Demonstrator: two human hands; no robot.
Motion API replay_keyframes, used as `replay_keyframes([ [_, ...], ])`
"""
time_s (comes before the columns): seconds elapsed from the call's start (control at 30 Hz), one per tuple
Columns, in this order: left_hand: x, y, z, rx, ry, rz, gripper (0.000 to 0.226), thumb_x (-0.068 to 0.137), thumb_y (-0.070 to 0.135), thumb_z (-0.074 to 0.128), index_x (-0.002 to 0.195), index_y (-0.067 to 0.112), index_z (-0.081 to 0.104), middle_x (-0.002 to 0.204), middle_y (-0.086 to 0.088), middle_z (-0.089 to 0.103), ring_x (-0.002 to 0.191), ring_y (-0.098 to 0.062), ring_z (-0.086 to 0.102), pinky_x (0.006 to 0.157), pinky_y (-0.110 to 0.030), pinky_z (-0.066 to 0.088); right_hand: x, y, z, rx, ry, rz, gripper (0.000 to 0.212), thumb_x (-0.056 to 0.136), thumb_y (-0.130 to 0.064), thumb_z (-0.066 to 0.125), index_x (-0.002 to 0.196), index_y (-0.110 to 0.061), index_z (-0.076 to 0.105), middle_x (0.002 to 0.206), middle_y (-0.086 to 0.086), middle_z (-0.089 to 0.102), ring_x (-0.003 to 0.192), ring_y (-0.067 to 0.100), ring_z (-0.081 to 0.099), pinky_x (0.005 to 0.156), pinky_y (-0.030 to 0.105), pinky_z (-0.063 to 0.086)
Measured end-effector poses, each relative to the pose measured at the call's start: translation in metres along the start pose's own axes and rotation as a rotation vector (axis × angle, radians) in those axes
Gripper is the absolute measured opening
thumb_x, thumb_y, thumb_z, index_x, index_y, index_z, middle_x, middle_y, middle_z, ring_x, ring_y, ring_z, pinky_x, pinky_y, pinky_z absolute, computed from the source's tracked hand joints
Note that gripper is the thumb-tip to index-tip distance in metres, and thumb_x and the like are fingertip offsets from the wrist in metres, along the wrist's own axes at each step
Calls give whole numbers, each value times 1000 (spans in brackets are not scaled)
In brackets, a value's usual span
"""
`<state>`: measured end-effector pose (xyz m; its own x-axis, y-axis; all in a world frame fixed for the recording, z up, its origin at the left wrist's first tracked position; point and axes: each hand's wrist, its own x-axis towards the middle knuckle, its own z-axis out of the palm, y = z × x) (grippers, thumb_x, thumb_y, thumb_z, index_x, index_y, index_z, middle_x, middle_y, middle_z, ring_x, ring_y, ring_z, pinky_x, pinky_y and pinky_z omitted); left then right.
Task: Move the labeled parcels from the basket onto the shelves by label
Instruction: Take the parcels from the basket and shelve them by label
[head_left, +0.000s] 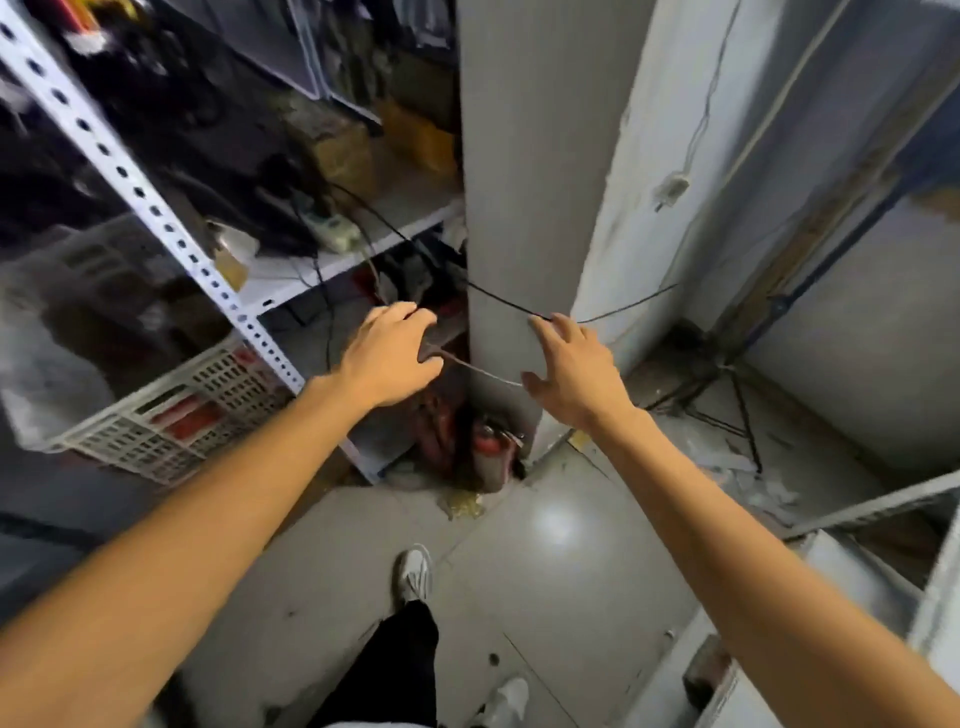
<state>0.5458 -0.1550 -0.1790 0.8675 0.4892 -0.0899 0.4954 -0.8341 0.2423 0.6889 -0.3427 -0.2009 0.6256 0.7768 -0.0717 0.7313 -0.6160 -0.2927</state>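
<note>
Grey glossy floor tiles (545, 561) fill the lower middle of the view, dusty and littered near the wall; a plain grey square pillar (514, 156) rises from them at centre, with a cracked white plaster wall (649, 171) just to its right. To the left of the pillar stands a white perforated-steel shelf rack (171, 228); its shelves hold dark, blurred clutter, yellowish cartons and a white power strip (332, 231); thin black cables (395, 228) sag from the rack across the face of the pillar. On a lower level of the rack, at the left, sits a white slotted plastic basket (171, 415); red-and-white flat parcels (192, 415) show through its side wall, their labels too blurred to read. Both bare arms reach forward toward the foot of the pillar; the left hand (387, 358) hangs palm down just left of the pillar, its fingers loosely curled and holding nothing; the right hand (576, 374) hovers in front of the pillar, fingers spread wide and straight, also holding nothing. Neither hand touches the basket, which lies well to the left of them. Red crumpled bags (447, 431) lie on the floor at the pillar's base; a white sneaker (415, 571) and a black trouser leg (395, 670) show below.
</note>
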Motion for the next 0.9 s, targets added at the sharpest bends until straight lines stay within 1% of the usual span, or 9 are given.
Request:
replay_keyframes([
  [0.17, -77, -102, -22, -58, 31, -222, 56, 94, 36, 62, 143, 15, 47, 147, -8, 44, 135, -32, 40, 109, -42, 36, 11, -111, 30, -4, -48, -214, 75, 90, -37, 61, 155, -19, 28, 158, 13, 31, 142, 38, 31, 108, 50, 40],
  [0.3, -137, -182, -41, -35, 87, -365, 49, 89, 38, 64, 131, 12, 57, 132, -11, 56, 125, -33, 51, 103, -42, 43, 22, -205, 49, -10, -88, -366, 79, 88, -31, 65, 156, -19, 28, 161, 9, 29, 146, 32, 28, 113, 49, 37],
  [0.4, -177, -237, -59, -9, 99, -461, 51, 92, 39, 61, 136, 14, 54, 134, -11, 56, 123, -32, 53, 101, -41, 45, 30, -275, 62, -56, -122, -474, 87, 85, -27, 71, 158, -22, 22, 162, 7, 28, 147, 31, 28, 113, 49, 36],
  [0.47, -199, -273, -69, -7, 117, -507, 49, 93, 38, 61, 136, 14, 55, 134, -11, 57, 122, -33, 53, 100, -41, 46, 36, -319, 70, -65, -120, -524, 90, 84, -24, 71, 158, -22, 20, 160, 7, 31, 145, 33, 31, 111, 49, 38],
  [0.6, -232, -337, -85, -14, 143, -553, 47, 93, 36, 62, 134, 14, 56, 133, -9, 57, 121, -30, 53, 98, -41, 47, 42, -395, 89, -51, -109, -580, 93, 83, -21, 71, 159, -23, 17, 158, 7, 34, 140, 33, 35, 107, 49, 40],
  [0.67, -241, -362, -91, -12, 155, -566, 47, 92, 36, 63, 134, 14, 56, 134, -8, 57, 122, -28, 53, 97, -39, 46, 47, -422, 101, -44, -106, -589, 94, 83, -24, 72, 159, -23, 16, 158, 9, 34, 140, 34, 37, 108, 49, 41],
  [0.77, -244, -393, -97, 4, 164, -574, 48, 91, 37, 63, 134, 15, 56, 134, -6, 58, 123, -26, 52, 99, -38, 44, 58, -451, 116, -36, -133, -578, 95, 85, -32, 73, 159, -23, 14, 159, 11, 32, 141, 35, 35, 111, 53, 39],
  [0.9, -235, -425, -99, -19, 145, -569, 51, 92, 36, 62, 138, 16, 51, 137, -6, 56, 125, -27, 51, 101, -38, 44, 79, -476, 131, -29, -153, -534, 97, 84, -29, 73, 159, -25, 12, 158, 11, 32, 141, 35, 34, 111, 55, 38],
])
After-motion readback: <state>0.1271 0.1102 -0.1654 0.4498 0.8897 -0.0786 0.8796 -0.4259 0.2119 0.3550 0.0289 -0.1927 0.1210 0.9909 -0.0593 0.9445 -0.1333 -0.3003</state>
